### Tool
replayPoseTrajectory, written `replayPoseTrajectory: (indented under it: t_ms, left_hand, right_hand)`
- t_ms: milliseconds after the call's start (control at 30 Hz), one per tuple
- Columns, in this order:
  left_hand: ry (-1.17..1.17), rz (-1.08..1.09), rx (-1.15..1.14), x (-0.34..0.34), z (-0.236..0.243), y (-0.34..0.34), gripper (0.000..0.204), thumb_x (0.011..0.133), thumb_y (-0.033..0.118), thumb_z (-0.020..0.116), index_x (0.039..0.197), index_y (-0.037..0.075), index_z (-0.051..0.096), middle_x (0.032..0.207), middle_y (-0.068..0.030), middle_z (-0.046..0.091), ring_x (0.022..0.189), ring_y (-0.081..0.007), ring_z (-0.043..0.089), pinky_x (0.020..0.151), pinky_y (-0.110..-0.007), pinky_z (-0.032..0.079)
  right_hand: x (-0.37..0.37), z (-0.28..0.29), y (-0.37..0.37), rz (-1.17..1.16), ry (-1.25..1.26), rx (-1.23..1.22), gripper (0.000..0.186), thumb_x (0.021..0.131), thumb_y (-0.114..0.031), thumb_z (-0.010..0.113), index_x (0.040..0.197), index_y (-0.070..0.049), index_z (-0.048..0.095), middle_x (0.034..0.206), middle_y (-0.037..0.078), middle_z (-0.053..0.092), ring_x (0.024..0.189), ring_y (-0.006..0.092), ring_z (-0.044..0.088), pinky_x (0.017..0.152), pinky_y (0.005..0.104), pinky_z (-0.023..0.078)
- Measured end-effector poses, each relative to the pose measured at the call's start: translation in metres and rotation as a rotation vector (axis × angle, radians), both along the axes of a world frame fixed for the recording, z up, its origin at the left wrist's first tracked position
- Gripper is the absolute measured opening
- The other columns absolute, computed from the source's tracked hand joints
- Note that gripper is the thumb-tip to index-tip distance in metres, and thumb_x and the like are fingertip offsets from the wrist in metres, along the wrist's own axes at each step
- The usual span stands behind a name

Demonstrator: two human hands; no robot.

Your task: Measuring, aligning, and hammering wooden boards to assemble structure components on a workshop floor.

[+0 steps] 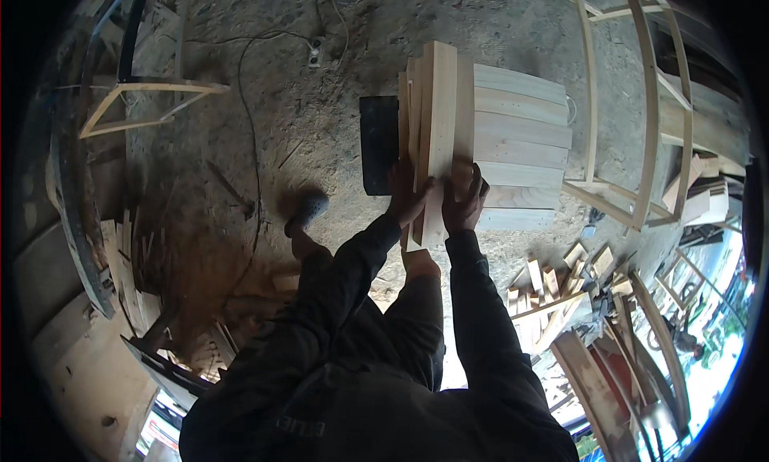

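Observation:
A bundle of pale wooden planks [440, 101] stands lengthwise before me, the pieces side by side and slightly staggered. My left hand [410, 196] is closed around the near part of the bundle from its left side. On the right side, my right hand [465, 199] grips the same planks, fingers curled over the edge. Right beside the bundle lies a slatted wooden panel [521, 127] made of several light boards. A flat black piece [379, 147] shows to the left, partly hidden by the planks.
Cables and a socket strip [315, 55] lie on the rough floor [344, 69]. Wooden frames [645, 109] stand at the right, and another frame [152, 87] is at the far left. A heap of wood offcuts [561, 286] sits at the near right.

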State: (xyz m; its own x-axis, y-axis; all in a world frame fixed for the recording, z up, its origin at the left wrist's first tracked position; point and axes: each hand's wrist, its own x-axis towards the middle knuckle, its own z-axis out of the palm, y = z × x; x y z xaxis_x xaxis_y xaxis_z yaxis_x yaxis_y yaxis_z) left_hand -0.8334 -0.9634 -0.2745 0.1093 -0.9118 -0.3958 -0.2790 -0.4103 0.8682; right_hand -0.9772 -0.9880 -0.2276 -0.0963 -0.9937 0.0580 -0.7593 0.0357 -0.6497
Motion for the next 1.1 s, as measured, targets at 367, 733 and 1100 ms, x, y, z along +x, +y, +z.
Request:
replayPoseTrajectory:
  t_ms: [367, 733, 1100]
  left_hand:
    - [0.564, 0.213, 0.033, 0.004, -0.006, -0.004, 0.064, 0.109, 0.044, 0.021, 0.160, 0.010, 0.004, 0.164, -0.0173, 0.017, 0.150, -0.0269, 0.020, 0.122, -0.039, 0.020]
    - [0.532, 0.349, 0.090, -0.011, 0.017, -0.015, 0.056, 0.110, 0.036, 0.021, 0.160, 0.010, 0.016, 0.164, -0.0114, 0.022, 0.151, -0.0239, 0.020, 0.122, -0.036, 0.020]
    - [0.010, 0.234, -0.046, -0.035, -0.010, -0.025, 0.054, 0.108, 0.023, 0.032, 0.157, 0.003, 0.020, 0.159, -0.0213, 0.030, 0.148, -0.0339, 0.030, 0.120, -0.038, 0.026]
  right_hand:
    - [0.031, 0.032, -0.018, 0.216, 0.328, 0.251, 0.099, 0.074, -0.059, 0.076, 0.147, -0.005, 0.036, 0.135, 0.019, 0.042, 0.124, 0.0426, 0.037, 0.104, 0.0540, 0.031]
    - [0.018, 0.033, -0.033, 0.190, -0.165, 0.197, 0.064, 0.077, -0.026, 0.077, 0.126, -0.001, 0.046, 0.116, 0.022, 0.051, 0.109, 0.0416, 0.050, 0.095, 0.0529, 0.043]
    - [-0.082, -0.024, -0.038, -0.045, 0.113, 0.246, 0.063, 0.081, -0.019, 0.074, 0.134, -0.006, 0.043, 0.127, 0.024, 0.043, 0.116, 0.0442, 0.042, 0.100, 0.0551, 0.036]
